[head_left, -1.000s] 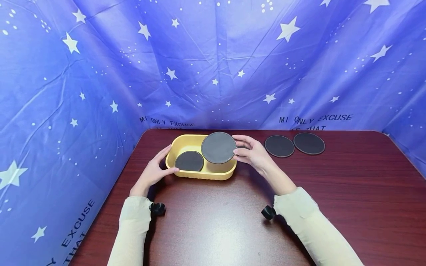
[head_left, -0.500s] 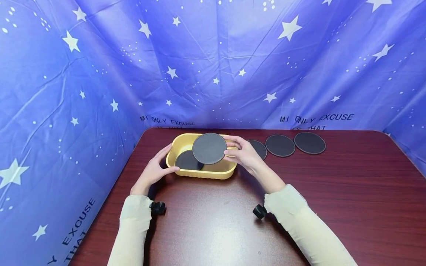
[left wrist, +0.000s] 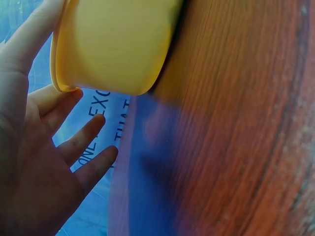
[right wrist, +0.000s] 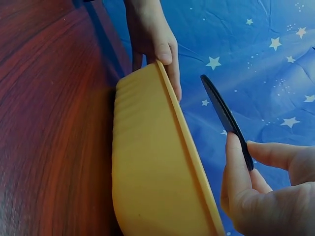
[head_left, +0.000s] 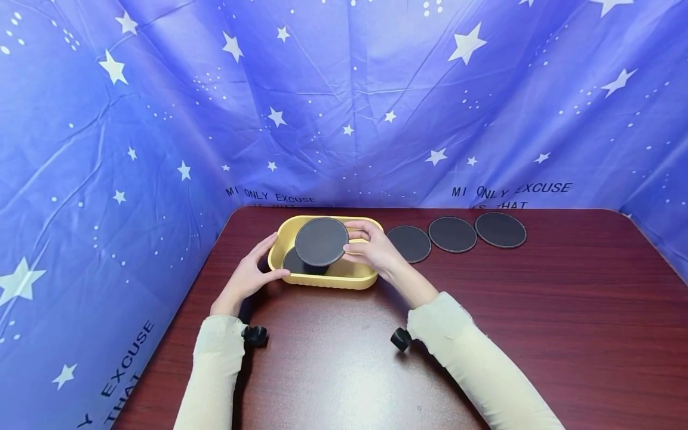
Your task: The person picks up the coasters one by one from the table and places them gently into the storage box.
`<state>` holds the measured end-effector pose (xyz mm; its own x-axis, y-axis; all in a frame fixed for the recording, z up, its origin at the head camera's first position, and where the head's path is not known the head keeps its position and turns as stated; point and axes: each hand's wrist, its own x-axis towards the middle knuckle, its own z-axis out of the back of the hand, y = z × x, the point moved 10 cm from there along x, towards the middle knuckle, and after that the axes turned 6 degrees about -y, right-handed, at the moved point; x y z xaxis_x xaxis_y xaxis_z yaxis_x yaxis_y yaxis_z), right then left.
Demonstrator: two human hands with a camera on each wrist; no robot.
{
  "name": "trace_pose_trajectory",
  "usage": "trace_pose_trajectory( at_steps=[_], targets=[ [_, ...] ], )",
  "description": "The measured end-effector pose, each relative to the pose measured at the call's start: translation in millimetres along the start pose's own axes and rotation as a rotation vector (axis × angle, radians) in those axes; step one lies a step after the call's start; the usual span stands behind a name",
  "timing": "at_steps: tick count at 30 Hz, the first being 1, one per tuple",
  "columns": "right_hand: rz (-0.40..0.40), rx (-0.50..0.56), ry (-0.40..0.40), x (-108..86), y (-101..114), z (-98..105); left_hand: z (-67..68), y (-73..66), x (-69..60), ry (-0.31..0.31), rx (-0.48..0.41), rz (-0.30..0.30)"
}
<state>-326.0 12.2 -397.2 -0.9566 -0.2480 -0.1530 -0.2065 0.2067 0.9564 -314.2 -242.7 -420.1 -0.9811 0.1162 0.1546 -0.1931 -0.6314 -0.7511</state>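
A yellow oval-ended plastic bin (head_left: 344, 283) stands at the back of the table. My left hand (head_left: 251, 272) holds its left end, thumb at the near rim and index finger farther back; the other fingers spread free in the left wrist view. My right hand (head_left: 376, 251) pinches a round black coaster (head_left: 321, 241) by its right edge, the thumb opposite the fingers in the right wrist view. This coaster is tilted above the bin, apart from the rim. Beneath it, another black coaster (head_left: 292, 263) lies inside the bin at the left, partly hidden.
Three black coasters lie in a row right of the bin: a near one (head_left: 409, 243), a middle one (head_left: 452, 234) and a far one (head_left: 501, 229). The dark red wooden table (head_left: 564, 310) meets a blue star-printed curtain (head_left: 344, 89) behind and at the left.
My right hand has carried the held coaster leftward over the bin, covering more of the coaster inside. The nearest table coaster has come into view behind the hand. My left hand stays put.
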Motion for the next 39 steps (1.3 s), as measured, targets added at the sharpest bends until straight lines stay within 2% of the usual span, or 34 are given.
trace_pose_trajectory(
  at_steps=[6,10,17,24,29,39],
  targets=[
    [-0.039,0.013,-0.008,11.8,-11.7,-10.4,-1.0,0.7,0.9,0.002,-0.001,0.001],
    [-0.078,-0.02,-0.021,19.4,-20.7,-18.1,-1.7,0.3,1.0,0.003,-0.001,-0.004],
    [-0.132,-0.132,-0.014,30.5,-39.3,-25.7,-2.4,-0.8,0.8,0.005,-0.004,-0.002],
    [-0.14,-0.281,-0.047,32.2,-43.3,-22.9,0.1,0.9,1.5,0.0,0.005,0.006],
    [-0.162,-0.377,-0.003,30.6,-48.1,-25.0,0.0,1.8,0.5,0.002,0.008,0.004],
    [-0.186,-0.371,0.053,27.7,-52.4,-30.6,-0.3,0.0,0.4,-0.002,0.003,-0.002]
  ],
)
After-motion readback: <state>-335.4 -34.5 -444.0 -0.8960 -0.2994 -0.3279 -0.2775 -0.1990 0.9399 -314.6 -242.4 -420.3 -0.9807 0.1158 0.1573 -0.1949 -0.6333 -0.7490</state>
